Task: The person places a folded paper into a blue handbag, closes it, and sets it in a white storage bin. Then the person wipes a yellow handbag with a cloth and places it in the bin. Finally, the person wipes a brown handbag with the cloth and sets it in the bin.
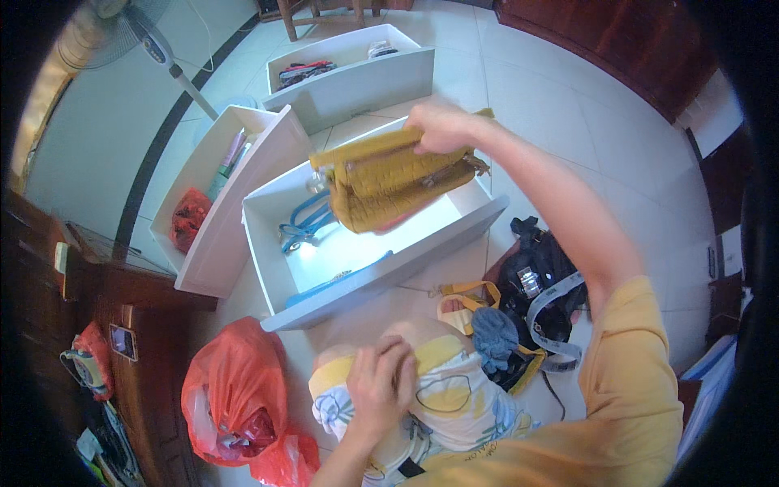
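Note:
My right hand point(441, 128) grips the upper edge of a mustard-yellow quilted bag point(395, 189) and holds it tilted over a white drawer point(377, 309) on the floor. A coiled blue cord or strap point(304, 222) with metal parts lies in the drawer's left end, and a long blue item point(341, 280) lies along its near wall. My left hand point(382, 380) rests on my lap with its fingers curled; whether it holds anything is not clear.
Two more drawers, one with red plastic point(190, 219) and tubes, one with folded items point(307, 73), stand on the tiles. Red plastic bags point(234, 389) lie left of my knees, a black bag point(544, 274) with straps right. A standing fan point(155, 49) is far left.

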{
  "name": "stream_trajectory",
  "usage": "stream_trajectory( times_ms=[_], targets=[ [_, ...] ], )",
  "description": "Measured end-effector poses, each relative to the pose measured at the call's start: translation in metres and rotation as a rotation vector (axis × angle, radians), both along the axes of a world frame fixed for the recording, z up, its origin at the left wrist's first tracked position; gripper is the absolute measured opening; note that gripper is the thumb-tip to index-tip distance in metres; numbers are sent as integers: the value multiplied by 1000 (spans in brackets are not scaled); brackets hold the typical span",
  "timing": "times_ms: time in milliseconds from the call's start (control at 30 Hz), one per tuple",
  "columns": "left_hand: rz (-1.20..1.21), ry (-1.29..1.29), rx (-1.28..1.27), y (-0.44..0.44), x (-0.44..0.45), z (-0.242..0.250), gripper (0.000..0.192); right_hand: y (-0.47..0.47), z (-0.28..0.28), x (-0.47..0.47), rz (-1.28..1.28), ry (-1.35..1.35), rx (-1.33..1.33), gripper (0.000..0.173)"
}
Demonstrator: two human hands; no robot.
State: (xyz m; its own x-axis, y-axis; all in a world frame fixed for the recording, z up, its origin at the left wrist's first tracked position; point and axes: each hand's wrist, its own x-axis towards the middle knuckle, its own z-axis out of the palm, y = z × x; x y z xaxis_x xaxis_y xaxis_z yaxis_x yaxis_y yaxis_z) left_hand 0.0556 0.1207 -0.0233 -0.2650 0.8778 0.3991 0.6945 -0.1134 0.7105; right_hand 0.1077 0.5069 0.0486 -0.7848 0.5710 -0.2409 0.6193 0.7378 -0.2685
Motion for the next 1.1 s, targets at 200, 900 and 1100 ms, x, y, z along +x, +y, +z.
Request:
stream_trajectory(
  times_ms=[200, 900, 1100],
  targets=[
    [-4, -140, -40, 6, -6, -9, 26, 35, -106, -60, 65, -277, -32, 27],
    [-203, -350, -525, 39, -43, 7, 17, 99, -317, -93, -46, -92, 418, 28],
    [-132, -279, -333, 24, -27, 9, 13, 35, -196, 44, -97, 439, 332, 17]
  ],
)
